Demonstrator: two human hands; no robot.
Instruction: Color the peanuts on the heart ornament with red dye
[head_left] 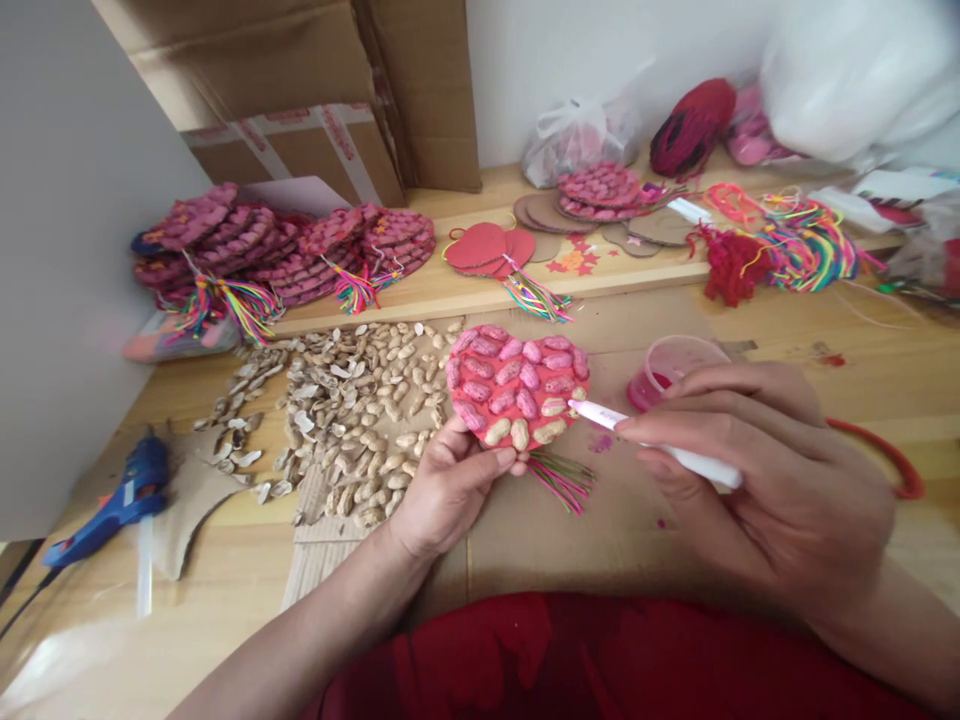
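Observation:
My left hand point(457, 480) grips a red heart-shaped piece point(517, 372) by its lower edge, thumb in front. Peanut shells are stuck over the heart; most are pink, while several along the bottom and right are plain tan. A tassel point(562, 482) of pink and olive threads hangs from the heart's lower tip. Between the fingers of my right hand point(757, 480) is a white marker pen point(660, 445), its pink tip at a tan peanut shell on the heart's right side. Behind that hand stands a clear cup point(667, 370) with pink liquid, partly hidden.
Loose peanut shells point(375, 400) spread over cardboard on the left, with a blue glue gun point(120, 500) beyond them. Along the back shelf lie stacked pink peanut hearts point(225, 240), red hearts point(487, 250), colourful threads point(810, 245) and bags point(577, 140). A cardboard box point(300, 100) stands behind.

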